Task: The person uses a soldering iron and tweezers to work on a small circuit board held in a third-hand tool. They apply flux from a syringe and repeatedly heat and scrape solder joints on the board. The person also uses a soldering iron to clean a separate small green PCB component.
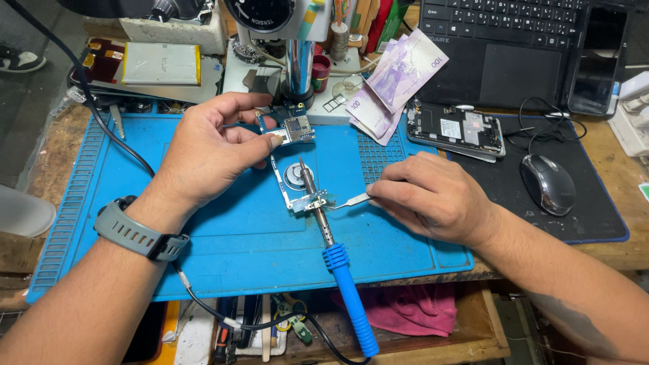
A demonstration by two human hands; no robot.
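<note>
Head view: a small phone circuit board [292, 128] is pinched at its top end by the fingers of the left hand [209, 149] and held just above the blue mat [223, 230], near the middle of the bench. Thin metal tweezers [348, 201] are gripped in the right hand [433, 196], and their tip is touched to the bottom end of the board. A soldering iron with a blue handle [345, 284] is laid on the mat, its tip pointed up under the board, and an opened phone [456, 128] is seen beside some paper money [395, 81].
</note>
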